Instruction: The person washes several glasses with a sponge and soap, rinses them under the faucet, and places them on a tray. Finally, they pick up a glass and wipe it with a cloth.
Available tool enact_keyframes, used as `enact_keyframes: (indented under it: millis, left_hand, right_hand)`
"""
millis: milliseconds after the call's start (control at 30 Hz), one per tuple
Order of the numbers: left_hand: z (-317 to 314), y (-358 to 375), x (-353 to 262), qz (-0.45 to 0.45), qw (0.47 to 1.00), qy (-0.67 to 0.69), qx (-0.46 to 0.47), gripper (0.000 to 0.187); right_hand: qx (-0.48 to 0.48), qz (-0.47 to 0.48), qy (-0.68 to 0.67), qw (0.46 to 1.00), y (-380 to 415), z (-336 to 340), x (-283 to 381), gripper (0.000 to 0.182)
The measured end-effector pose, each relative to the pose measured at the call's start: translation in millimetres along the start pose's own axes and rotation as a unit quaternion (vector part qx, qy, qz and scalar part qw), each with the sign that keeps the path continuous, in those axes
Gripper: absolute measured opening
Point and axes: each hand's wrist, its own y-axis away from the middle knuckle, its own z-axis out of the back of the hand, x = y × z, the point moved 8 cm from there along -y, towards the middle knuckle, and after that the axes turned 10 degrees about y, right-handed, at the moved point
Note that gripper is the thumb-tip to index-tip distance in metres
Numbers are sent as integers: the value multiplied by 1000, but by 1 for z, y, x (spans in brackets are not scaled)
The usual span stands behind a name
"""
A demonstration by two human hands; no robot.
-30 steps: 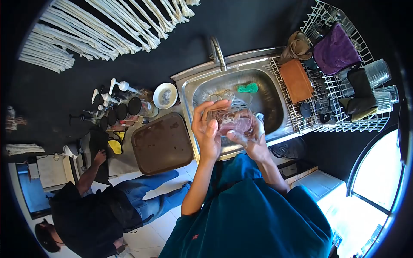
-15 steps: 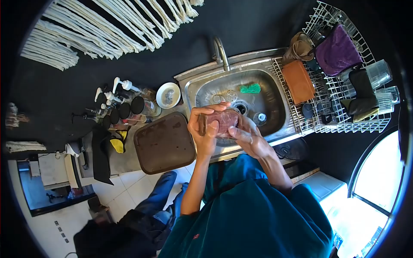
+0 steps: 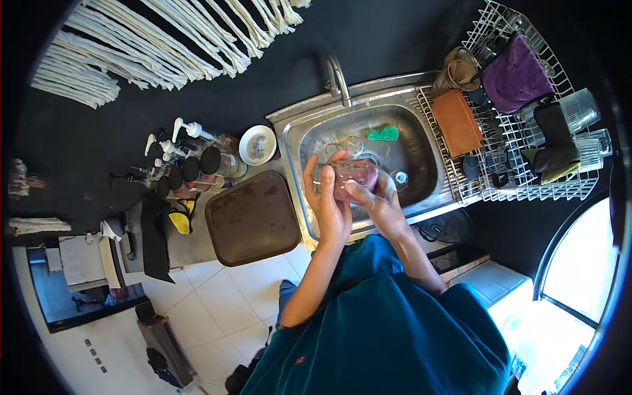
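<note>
Okay, both hands are on one piece: a clear container (image 3: pixel 349 176), tipped on its side over the near part of the sink (image 3: pixel 413 155). Left hand (image 3: pixel 329 201) grips one end, thumb on the near face, fingertips showing past the far edge. Right hand (image 3: pixel 384 205) is clamped on the other end, thumb laid across the wall. Can't tell if its fingers sit behind the wall or inside the mouth.

Handling: walls look wet, so probably slick. Best to let the left carry the weight with a full wrap and do any turning with the right. Light, even pressure; no twisting against the rim. Hold it low over the basin and off the steel edge, so a slip means a short drop.

Contents: reddish tint shows through the container; residue or just fingers seen through it, can't tell. Sink has a green sponge (image 3: pixel 383 134) at the far side, plus a small pale item (image 3: pixel 400 178) near the drain. White bowl (image 3: pixel 247 151) beside the sink has something greyish in it, too small to identify. Brown tray (image 3: pixel 253 220) carries wet spots. Behind it, dark-lidded jars (image 3: pixel 210 160), contents unclear. Wire rack (image 3: pixel 536 195) holds clear glasses (image 3: pixel 578 112), a purple cloth (image 3: pixel 517 76) and an orange-brown rectangular piece (image 3: pixel 457 124).
</note>
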Motion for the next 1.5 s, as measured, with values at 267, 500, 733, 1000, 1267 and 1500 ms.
enact_keyframes:
  millis: [267,500,733,1000,1267,1500]
  left_hand:
    - [8,-5,7,-73,996,-16,37,45]
    - [25,-9,20,-4,999,45,9,41]
    - [78,-22,63,176,944,226,-164,65]
    - [77,-11,82,162,982,14,-96,44]
    - [40,-3,64,65,973,-218,-27,29]
    - [37,0,80,188,977,-73,-63,37]
  right_hand:
    - [72,-17,14,997,-7,-17,-11,30]
    - [47,-19,-50,997,-8,-18,-21,31]
    - [-78,63,-130,986,-3,22,27,25]
    - [-5,81,-60,995,-25,4,52,10]
    - [-53,128,153,978,-28,-5,57,22]
    - [-55,-13,113,992,-39,2,25,23]
